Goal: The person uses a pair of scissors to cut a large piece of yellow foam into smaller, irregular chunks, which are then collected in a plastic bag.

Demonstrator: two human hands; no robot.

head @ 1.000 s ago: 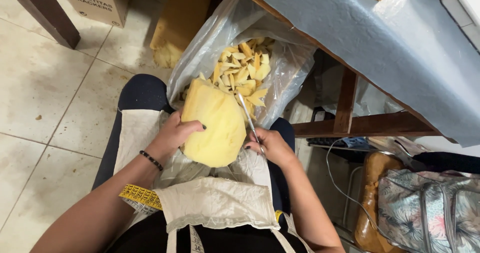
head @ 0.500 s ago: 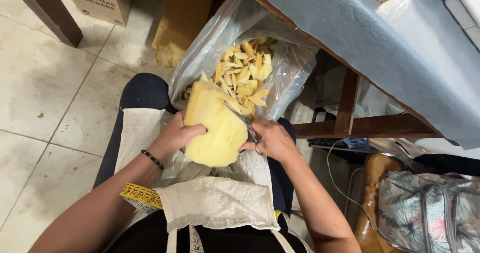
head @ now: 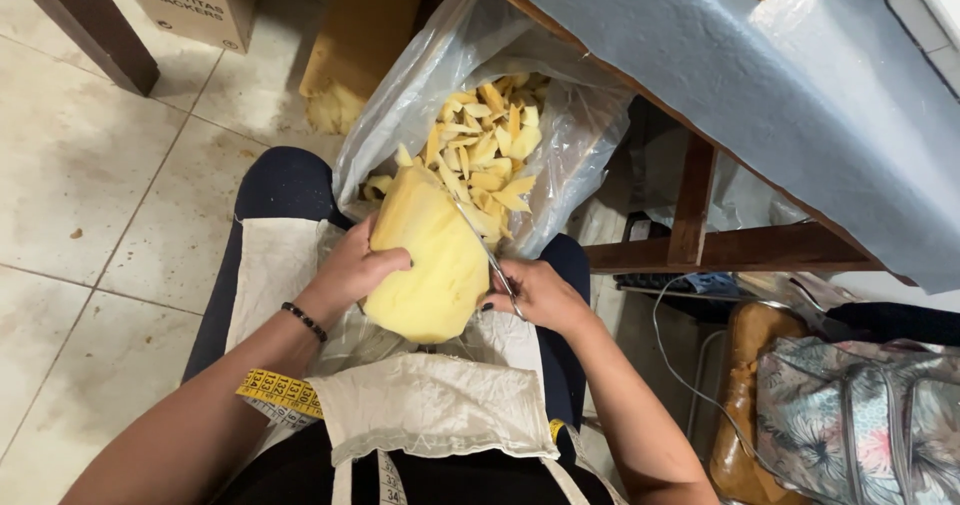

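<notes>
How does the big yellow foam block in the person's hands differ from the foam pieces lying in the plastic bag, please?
The yellow foam block is one large rounded lump; the foam pieces are many small, thin, angular offcuts. The block is held over the lap by the left hand, with scissors in the right hand at its edge; the pieces lie loose in the clear plastic bag. Both share the same pale yellow colour.

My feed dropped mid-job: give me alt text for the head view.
Seated person's left hand grips a yellow foam block on the lap while the right hand works scissors along its edge. Foam scraps fill a clear plastic bag ahead.
</notes>
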